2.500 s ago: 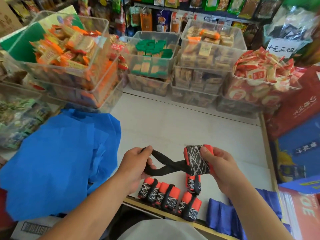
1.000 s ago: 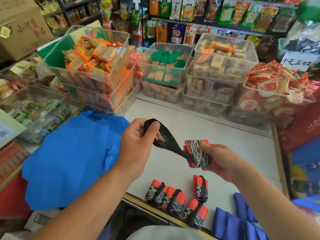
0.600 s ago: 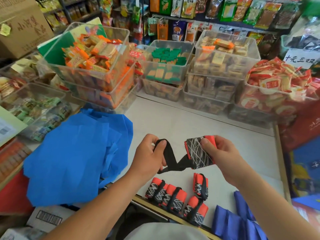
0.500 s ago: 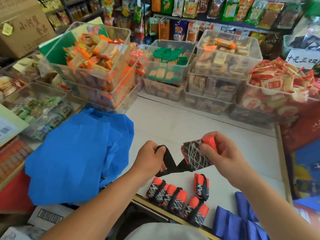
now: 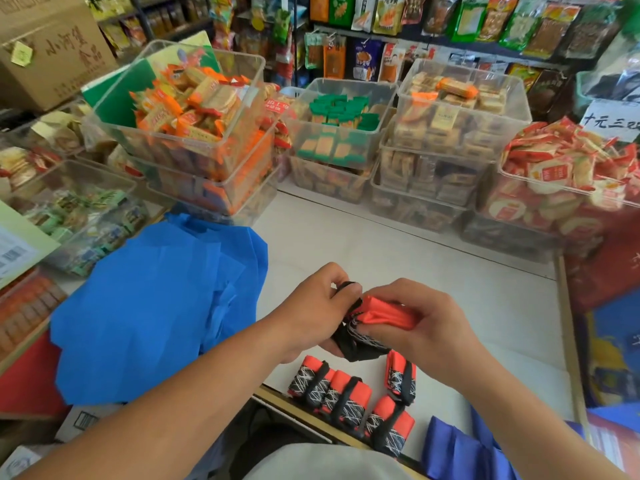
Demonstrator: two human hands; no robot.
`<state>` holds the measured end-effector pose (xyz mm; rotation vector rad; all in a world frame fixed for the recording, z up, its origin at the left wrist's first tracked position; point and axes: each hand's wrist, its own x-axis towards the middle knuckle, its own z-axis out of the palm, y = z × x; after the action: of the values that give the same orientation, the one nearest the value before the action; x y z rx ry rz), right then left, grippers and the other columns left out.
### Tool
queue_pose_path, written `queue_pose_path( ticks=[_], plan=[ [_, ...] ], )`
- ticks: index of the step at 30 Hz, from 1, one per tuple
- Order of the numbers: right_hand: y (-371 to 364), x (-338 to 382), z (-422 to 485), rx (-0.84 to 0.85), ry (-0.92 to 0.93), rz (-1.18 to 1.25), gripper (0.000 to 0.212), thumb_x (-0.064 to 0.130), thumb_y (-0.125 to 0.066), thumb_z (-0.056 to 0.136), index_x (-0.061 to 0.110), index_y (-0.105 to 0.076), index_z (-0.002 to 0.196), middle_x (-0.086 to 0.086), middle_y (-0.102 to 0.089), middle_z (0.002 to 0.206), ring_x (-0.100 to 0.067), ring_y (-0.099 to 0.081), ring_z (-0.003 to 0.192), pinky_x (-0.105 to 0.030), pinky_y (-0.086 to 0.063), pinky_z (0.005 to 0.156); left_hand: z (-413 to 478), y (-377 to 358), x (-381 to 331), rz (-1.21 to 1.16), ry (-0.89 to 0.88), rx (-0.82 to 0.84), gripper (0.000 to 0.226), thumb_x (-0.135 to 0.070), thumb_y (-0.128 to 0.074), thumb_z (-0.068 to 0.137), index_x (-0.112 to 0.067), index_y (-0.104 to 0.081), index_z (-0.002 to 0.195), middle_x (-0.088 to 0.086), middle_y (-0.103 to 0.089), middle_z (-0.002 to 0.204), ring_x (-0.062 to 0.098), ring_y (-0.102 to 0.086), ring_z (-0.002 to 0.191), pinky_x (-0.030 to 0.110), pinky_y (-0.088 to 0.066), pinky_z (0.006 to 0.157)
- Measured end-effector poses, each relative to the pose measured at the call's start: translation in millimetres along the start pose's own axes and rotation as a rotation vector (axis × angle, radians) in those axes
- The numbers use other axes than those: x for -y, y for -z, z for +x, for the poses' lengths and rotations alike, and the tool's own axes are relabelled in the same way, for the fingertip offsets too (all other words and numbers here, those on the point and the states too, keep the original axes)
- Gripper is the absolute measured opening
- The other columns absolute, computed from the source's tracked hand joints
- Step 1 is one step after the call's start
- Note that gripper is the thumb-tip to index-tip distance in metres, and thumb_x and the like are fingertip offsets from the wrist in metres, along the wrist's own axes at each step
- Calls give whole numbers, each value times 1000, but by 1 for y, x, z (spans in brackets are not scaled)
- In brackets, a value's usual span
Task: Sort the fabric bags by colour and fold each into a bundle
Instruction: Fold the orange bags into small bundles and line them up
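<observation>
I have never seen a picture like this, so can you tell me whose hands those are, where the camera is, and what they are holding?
The camera sits on a person's head, looking down, so you see their own arms. The left hand and right hand together hold one folded red bag and are wrapping its black strap around it. On the white counter near the person lie four finished bundles, red with black straps. A pile of blue bags lies on the left. Clear boxes of snacks stand behind.
</observation>
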<state>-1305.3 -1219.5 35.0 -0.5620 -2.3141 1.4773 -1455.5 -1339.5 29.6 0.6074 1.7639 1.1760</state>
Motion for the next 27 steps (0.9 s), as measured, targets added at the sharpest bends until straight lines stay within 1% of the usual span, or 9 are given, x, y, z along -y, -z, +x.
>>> queue_pose_path(
  ticks=[2, 4, 6, 10, 14, 18, 22, 24, 27],
  plan=[
    [-1, 2, 1, -130, -58, 72, 41, 16, -96, 65, 34, -78, 97, 12, -75, 90, -7, -71, 85, -16, -53, 72, 0, -4, -3, -50, -28, -9, 23, -34, -53, 107, -11, -50, 105, 18, -65, 93, 22, -72, 70, 42, -61, 55],
    [0, 1, 3, -255, -146, 182, 43, 17, -98, 57, 33, -77, 91, 9, -76, 89, -8, -72, 82, -20, -57, 69, 0, -8, -4, -80, -48, -31, 21, -33, -54, 106, -12, -52, 105, 24, -64, 103, 36, -71, 87, 51, -63, 59],
    [0, -3, 2, -262, -182, 247, 40, 21, -98, 55, 32, -76, 86, 5, -76, 85, -11, -72, 78, -22, -57, 66, 1, -9, -3, -87, -59, -48, 18, -33, -56, 105, -15, -55, 103, 21, -62, 107, 36, -70, 96, 55, -63, 62],
    [4, -19, 1, -159, -247, 129, 31, 25, -94, 69, 30, -72, 90, 6, -75, 81, -10, -71, 72, -21, -54, 62, 3, -5, 5, -104, -44, -76, 12, -26, -58, 105, -14, -57, 103, 12, -62, 103, 20, -73, 78, 41, -62, 58],
    [19, -47, 9, -382, -390, 72, 24, 30, -89, 78, 24, -71, 94, 2, -73, 80, -8, -66, 65, -18, -49, 54, 7, 7, 18, -142, -18, -214, 8, -18, -62, 103, -11, -58, 104, 14, -70, 86, 32, -75, 79, 53, -65, 69],
    [22, -79, 8, -432, -539, 137, 25, 30, -86, 81, 17, -71, 95, -12, -73, 84, -12, -62, 60, -24, -45, 52, 9, 9, 20, -274, 1, -157, 18, -16, -63, 102, -15, -58, 119, 13, -78, 89, 27, -77, 89, 48, -63, 83],
    [15, -89, 0, -445, -587, 176, 24, 31, -84, 85, 15, -71, 98, -12, -73, 84, -16, -62, 64, -27, -44, 55, 9, 12, 26, -235, -14, -70, 26, -11, -65, 100, -18, -66, 124, 9, -78, 90, 15, -74, 93, 27, -59, 89],
    [19, -92, 0, -463, -601, 220, 25, 33, -82, 86, 15, -71, 100, -13, -74, 87, -20, -66, 68, -31, -49, 58, 7, 16, 27, -257, 19, -43, 24, -7, -70, 95, -13, -71, 118, 13, -78, 94, 21, -75, 90, 34, -62, 89],
    [26, -96, 1, -490, -625, 375, 29, 33, -79, 90, 9, -71, 105, -20, -77, 96, -39, -74, 90, -52, -60, 87, 9, 15, 29, -331, 102, -185, 14, -6, -71, 95, -5, -70, 110, 14, -77, 86, 26, -76, 79, 44, -65, 78]
  ],
)
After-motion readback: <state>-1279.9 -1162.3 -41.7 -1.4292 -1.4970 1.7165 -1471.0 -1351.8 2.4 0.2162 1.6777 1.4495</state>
